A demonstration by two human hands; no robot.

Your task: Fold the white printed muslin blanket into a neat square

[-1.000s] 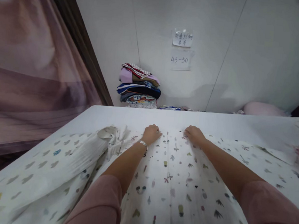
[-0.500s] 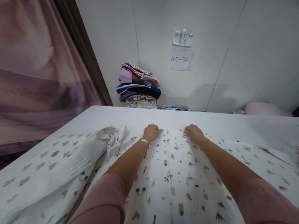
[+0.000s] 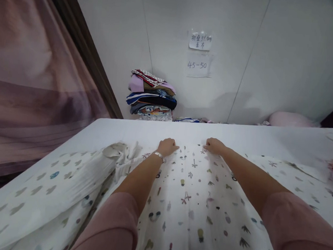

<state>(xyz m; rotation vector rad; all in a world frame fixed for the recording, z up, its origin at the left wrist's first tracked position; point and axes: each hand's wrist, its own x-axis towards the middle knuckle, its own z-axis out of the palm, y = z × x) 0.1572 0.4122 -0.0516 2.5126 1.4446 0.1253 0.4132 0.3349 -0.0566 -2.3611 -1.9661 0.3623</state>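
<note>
The white printed cloth point(image 3: 188, 204) lies over the table point(image 3: 143, 128), its far edge running left to right just short of the table's far edge; which direction is its long axis cannot be told. Its middle part stretches from the hands toward the near side, while the left part is bunched and folded over. The left hand point(image 3: 168, 146) and right hand point(image 3: 213, 146), fingers curled, pinch the far edge at two spots, apart from each other.

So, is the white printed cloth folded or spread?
Mostly spread: the white printed cloth lies wide across the table, though bunched at left.
</note>
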